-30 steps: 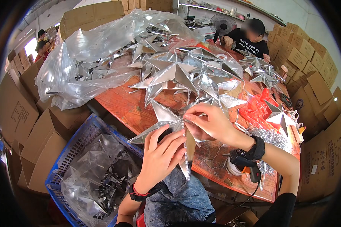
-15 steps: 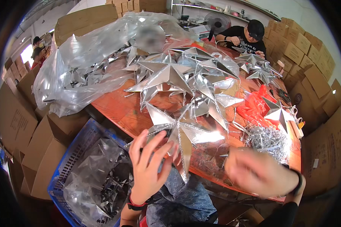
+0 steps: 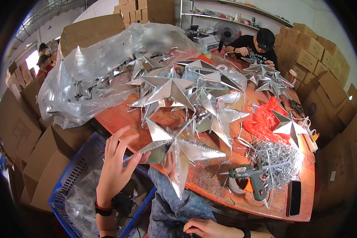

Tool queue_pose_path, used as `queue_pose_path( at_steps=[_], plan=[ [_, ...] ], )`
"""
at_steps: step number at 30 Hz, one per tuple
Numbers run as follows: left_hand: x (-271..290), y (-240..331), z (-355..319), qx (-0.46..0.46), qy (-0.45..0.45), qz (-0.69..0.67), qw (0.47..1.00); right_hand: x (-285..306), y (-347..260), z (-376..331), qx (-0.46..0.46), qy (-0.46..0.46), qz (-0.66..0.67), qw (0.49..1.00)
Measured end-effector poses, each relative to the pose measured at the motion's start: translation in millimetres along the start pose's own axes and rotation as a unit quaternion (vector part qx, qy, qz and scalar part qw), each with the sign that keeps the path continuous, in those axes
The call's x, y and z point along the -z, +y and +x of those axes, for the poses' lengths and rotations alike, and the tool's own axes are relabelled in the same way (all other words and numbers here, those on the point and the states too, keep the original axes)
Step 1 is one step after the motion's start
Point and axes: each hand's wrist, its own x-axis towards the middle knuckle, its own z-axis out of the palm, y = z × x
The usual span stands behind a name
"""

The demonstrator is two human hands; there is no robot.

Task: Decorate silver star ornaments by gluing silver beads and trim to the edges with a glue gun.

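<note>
A mirror-silver five-pointed star (image 3: 176, 148), its ridges edged with glittery silver trim, sits at the table's near edge, its lowest point reaching over my lap. Beside its left point is my left hand (image 3: 117, 166), fingers stretched and apart, thumb at that point; I cannot tell whether the thumb touches it. My right hand (image 3: 210, 229) is low at my lap, fingers curled in; what they hold, if anything, is hidden. A dark green glue gun (image 3: 248, 174) with an orange trigger lies on the table beside a roll of tape (image 3: 235, 185).
More silver stars (image 3: 170, 89) pile up behind. Silver tinsel (image 3: 275, 158), a red plastic bag (image 3: 265, 123) and a phone (image 3: 293, 198) lie to the right. A blue crate (image 3: 73, 174) stands at left. Across the table a person (image 3: 252, 47) handles stars.
My right hand has moved from above the table's right side down to my lap, uncovering the glue gun. My left hand has shifted left, off the star's middle.
</note>
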Motion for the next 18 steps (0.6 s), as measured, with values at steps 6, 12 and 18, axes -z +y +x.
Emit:
queue_pose_path(
  at_steps=[6,12,18],
  plan=[
    [6,-1,1,-0.019,-0.111,0.046,0.993,3,11,12,0.026,-0.009,-0.002,1.0],
    [-1,-8,16,-0.008,-0.229,0.021,0.973,-3,26,15,0.055,0.007,-0.001,0.998],
    [-3,8,39,0.046,-0.295,0.046,0.953,15,16,8,-0.02,-0.035,0.011,0.999]
  ],
)
